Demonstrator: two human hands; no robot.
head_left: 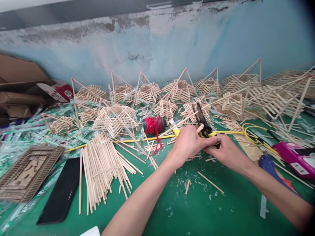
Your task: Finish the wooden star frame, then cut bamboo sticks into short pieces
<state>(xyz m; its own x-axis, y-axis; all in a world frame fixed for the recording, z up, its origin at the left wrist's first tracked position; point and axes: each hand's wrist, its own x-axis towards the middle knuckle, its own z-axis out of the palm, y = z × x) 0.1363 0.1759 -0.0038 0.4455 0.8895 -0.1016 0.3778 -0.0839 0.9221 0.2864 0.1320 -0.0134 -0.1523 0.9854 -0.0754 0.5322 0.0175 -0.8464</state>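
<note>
My left hand (187,142) is closed round a thin wooden stick (199,128), whose short end pokes out by the thumb. Just right of it, my right hand (227,150) grips black and yellow pliers (202,119), their dark jaws pointing up and away from me. The two hands meet over the green table (192,209). Something yellow shows beside my left fingers; what it belongs to is hidden. Behind the hands lies a spool of red thread (154,125). Short stick pieces (188,186) and a longer stick (210,182) lie nearer to me.
Stacked stick structures (180,90) stand along the blue wall (152,49). At left are a stick bundle (100,170), a black phone (61,190), a brown frame (31,172) and cardboard boxes (22,72). A magenta tool (295,159) with a yellow cable and a blue-handled tool (273,170) lie right.
</note>
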